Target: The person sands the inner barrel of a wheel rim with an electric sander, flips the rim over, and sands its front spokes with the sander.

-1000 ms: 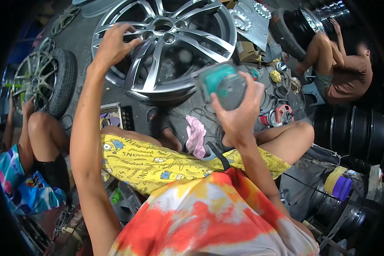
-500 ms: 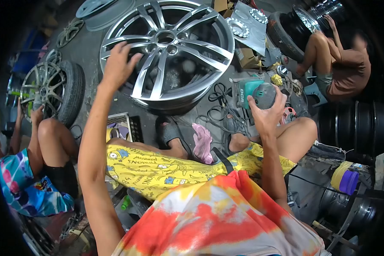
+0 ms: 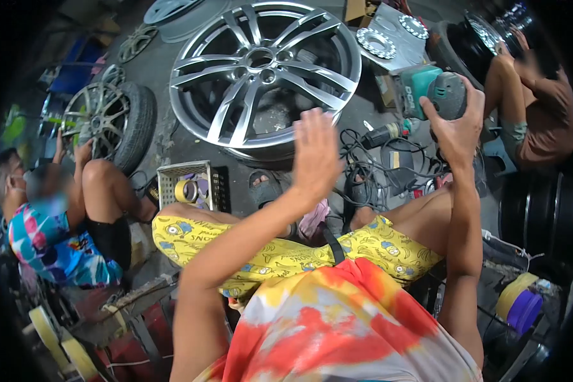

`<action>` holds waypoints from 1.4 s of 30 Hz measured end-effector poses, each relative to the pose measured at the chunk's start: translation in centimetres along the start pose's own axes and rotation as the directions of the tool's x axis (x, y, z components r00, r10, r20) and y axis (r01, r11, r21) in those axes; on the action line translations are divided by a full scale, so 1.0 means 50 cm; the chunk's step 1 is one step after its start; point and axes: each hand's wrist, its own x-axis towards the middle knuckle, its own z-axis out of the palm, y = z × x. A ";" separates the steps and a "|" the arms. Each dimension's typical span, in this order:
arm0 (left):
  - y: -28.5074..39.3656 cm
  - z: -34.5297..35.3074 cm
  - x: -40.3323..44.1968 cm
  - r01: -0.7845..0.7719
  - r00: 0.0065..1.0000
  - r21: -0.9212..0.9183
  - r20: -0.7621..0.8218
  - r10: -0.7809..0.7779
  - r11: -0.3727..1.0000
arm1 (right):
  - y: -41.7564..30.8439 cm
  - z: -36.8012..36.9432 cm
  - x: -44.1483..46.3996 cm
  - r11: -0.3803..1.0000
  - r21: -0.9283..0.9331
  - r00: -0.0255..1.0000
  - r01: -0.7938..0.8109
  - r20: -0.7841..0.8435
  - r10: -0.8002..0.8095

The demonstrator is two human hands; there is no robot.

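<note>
A large silver alloy wheel rim with split spokes lies face up in front of me, on top of a dark cylindrical base. My left hand hovers near the rim's lower right edge, fingers stretched out and holding nothing. In my right hand is a green and black sander, gripped by its dark rounded body and raised right of the rim. Its working face cannot be made out. Beneath my left hand, a pink cloth lies between my feet, partly hidden by my forearm.
A plastic crate with tape rolls stands by my left knee. Black cords and another power tool lie right of my feet. Co-workers sit at left, beside a tyred wheel, and at right. Tape rolls hang at lower right.
My left hand has left the rim's left side and swung right and toward me. The sander in my right hand has moved up and right. My view has shifted as well.
</note>
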 end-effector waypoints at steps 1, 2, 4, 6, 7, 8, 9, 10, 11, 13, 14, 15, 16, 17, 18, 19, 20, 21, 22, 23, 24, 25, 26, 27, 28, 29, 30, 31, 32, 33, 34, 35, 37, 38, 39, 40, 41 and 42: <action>0.040 0.000 0.018 -0.043 0.999 -0.200 0.016 0.047 0.979 | 0.007 -0.002 0.004 1.000 -0.018 1.000 0.014 -0.022 -0.015; 0.078 0.000 0.037 -0.084 0.995 -0.392 0.023 0.101 0.916 | 0.017 -0.001 0.003 1.000 0.001 1.000 0.006 -0.027 -0.006; 0.168 0.016 0.032 0.188 0.957 -0.893 0.260 0.127 0.408 | 0.043 -0.007 -0.011 0.997 0.016 0.993 -0.069 -0.094 0.071; 0.179 0.030 0.019 -0.001 0.974 -0.785 0.139 0.178 0.619 | 0.063 -0.021 -0.021 0.993 0.022 0.986 -0.114 -0.117 0.116; 0.185 0.028 0.020 -0.199 0.965 -0.615 0.012 0.262 0.763 | 0.069 -0.032 -0.023 0.992 0.010 0.984 -0.129 -0.125 0.129; 0.178 0.028 0.024 -0.207 0.960 -0.609 0.025 0.279 0.765 | 0.074 -0.041 -0.028 0.990 -0.003 0.981 -0.143 -0.133 0.141; 0.155 0.026 0.033 -0.172 0.981 -0.473 0.001 0.196 0.864 | 0.079 -0.045 -0.031 0.989 -0.005 0.977 -0.148 -0.157 0.145; 0.132 0.018 0.041 -0.119 0.993 -0.326 -0.043 0.111 0.938 | 0.084 -0.048 -0.036 0.987 0.001 0.974 -0.159 -0.161 0.157; 0.110 0.020 0.042 -0.082 0.996 -0.279 -0.040 0.074 0.957 | 0.086 -0.049 -0.036 0.984 0.020 0.969 -0.177 -0.171 0.178; 0.063 0.036 0.022 -0.021 1.000 -0.201 -0.014 0.019 0.979 | 0.090 -0.049 -0.036 0.980 0.047 0.964 -0.193 -0.179 0.198; 0.044 0.030 0.007 -0.018 1.000 -0.193 -0.013 0.015 0.981 | 0.091 -0.049 -0.036 0.976 0.055 0.961 -0.213 -0.169 0.219; 0.026 0.019 -0.015 -0.053 0.998 -0.105 0.040 0.057 0.993 | 0.091 -0.047 -0.036 0.970 0.064 0.957 -0.233 -0.161 0.241; 0.006 0.005 -0.037 -0.094 0.990 -0.018 0.099 0.096 0.995 | 0.092 -0.045 -0.035 0.969 0.073 0.955 -0.238 -0.163 0.247; -0.013 -0.008 -0.058 -0.096 0.990 -0.009 0.104 0.097 0.995 | 0.093 -0.043 -0.036 0.970 0.078 0.958 -0.231 -0.158 0.241; -0.032 -0.023 -0.079 -0.089 0.987 0.043 0.139 0.082 0.995 | 0.096 -0.042 -0.036 0.971 0.082 0.960 -0.224 -0.152 0.235; -0.052 -0.038 -0.100 -0.083 0.983 0.096 0.173 0.066 0.992 | 0.097 -0.039 -0.036 0.969 0.087 0.958 -0.230 -0.155 0.241; -0.074 -0.056 -0.121 -0.074 0.980 0.109 0.194 0.052 0.991 | 0.097 -0.034 -0.034 0.971 0.107 0.960 -0.216 -0.161 0.231; -0.099 -0.074 -0.141 -0.070 0.975 0.133 0.220 0.040 0.989 | 0.095 -0.030 -0.032 0.971 0.127 0.961 -0.201 -0.168 0.221; -0.119 -0.087 -0.154 -0.066 0.969 0.158 0.245 0.026 0.985 | 0.091 -0.028 -0.028 0.970 0.131 0.959 -0.204 -0.174 0.225; -0.135 -0.095 -0.162 -0.069 0.969 0.165 0.245 0.027 0.984 | 0.085 -0.025 -0.025 0.966 0.156 0.958 -0.205 -0.172 0.231; -0.148 -0.102 -0.171 -0.055 0.967 0.165 0.254 0.011 0.985 | 0.080 -0.022 -0.023 0.962 0.183 0.957 -0.204 -0.167 0.235; -0.151 -0.111 -0.174 -0.036 0.966 0.164 0.260 -0.008 0.986 | 0.077 -0.019 -0.021 0.961 0.190 0.958 -0.201 -0.168 0.234; -0.143 -0.108 -0.174 -0.029 0.967 0.169 0.255 -0.015 0.985 | 0.074 -0.014 -0.018 0.965 0.191 0.965 -0.178 -0.159 0.209; -0.122 -0.094 -0.168 -0.002 0.974 0.126 0.227 -0.027 0.992 | 0.069 -0.011 -0.014 0.970 0.189 0.972 -0.152 -0.150 0.181; -0.098 -0.081 -0.156 0.022 0.980 0.080 0.198 -0.037 0.997 | 0.063 -0.009 -0.010 0.972 0.191 0.974 -0.141 -0.152 0.171; -0.072 -0.074 -0.141 -0.027 0.982 0.088 0.187 0.010 0.996 | 0.055 -0.007 -0.008 0.967 0.235 0.987 -0.097 -0.100 0.124; -0.046 -0.058 -0.128 -0.014 0.987 0.035 0.158 0.008 0.999 | 0.047 -0.005 -0.006 0.958 0.280 0.996 -0.056 -0.049 0.073; -0.023 -0.046 -0.111 -0.002 0.990 0.049 0.138 -0.004 0.999 | 0.037 -0.005 -0.005 0.952 0.303 1.000 -0.031 0.005 0.031; -0.003 -0.038 -0.092 0.012 0.993 0.064 0.118 -0.019 0.998 | 0.028 -0.003 -0.006 0.952 0.307 1.000 -0.020 0.009 0.018; 0.011 -0.030 -0.072 -0.025 0.992 0.128 0.127 0.009 0.991 | 0.018 0.000 -0.007 0.936 0.352 0.996 -0.014 0.082 -0.016; 0.021 -0.020 -0.053 -0.064 0.990 0.192 0.136 0.038 0.979 | 0.006 0.005 -0.009 0.919 0.395 0.987 -0.011 0.151 -0.053; 0.033 -0.013 -0.037 -0.096 0.990 0.210 0.121 0.072 0.973 | -0.004 0.008 -0.013 0.920 0.393 0.981 0.009 0.176 -0.084; 0.034 -0.012 -0.029 -0.132 0.985 0.245 0.141 0.100 0.960 | -0.028 0.014 -0.023 0.922 0.387 0.968 0.015 0.225 -0.110; 0.031 -0.013 -0.030 -0.134 0.983 0.270 0.155 0.094 0.954 | -0.036 0.018 -0.026 0.925 0.380 0.955 0.007 0.273 -0.120; 0.025 -0.015 -0.042 -0.115 0.986 0.261 0.150 0.077 0.959 | -0.042 0.019 -0.031 0.935 0.356 0.942 0.004 0.312 -0.123; 0.013 -0.031 -0.059 -0.111 0.985 0.233 0.153 0.076 0.966 | -0.045 0.019 -0.037 0.933 0.360 0.936 0.012 0.324 -0.137; -0.005 -0.048 -0.071 -0.113 0.985 0.215 0.152 0.081 0.970 | -0.047 0.021 -0.040 0.935 0.354 0.928 0.031 0.337 -0.158; -0.025 -0.057 -0.084 -0.107 0.986 0.222 0.149 0.074 0.969 | -0.049 0.025 -0.040 0.936 0.349 0.922 0.048 0.344 -0.176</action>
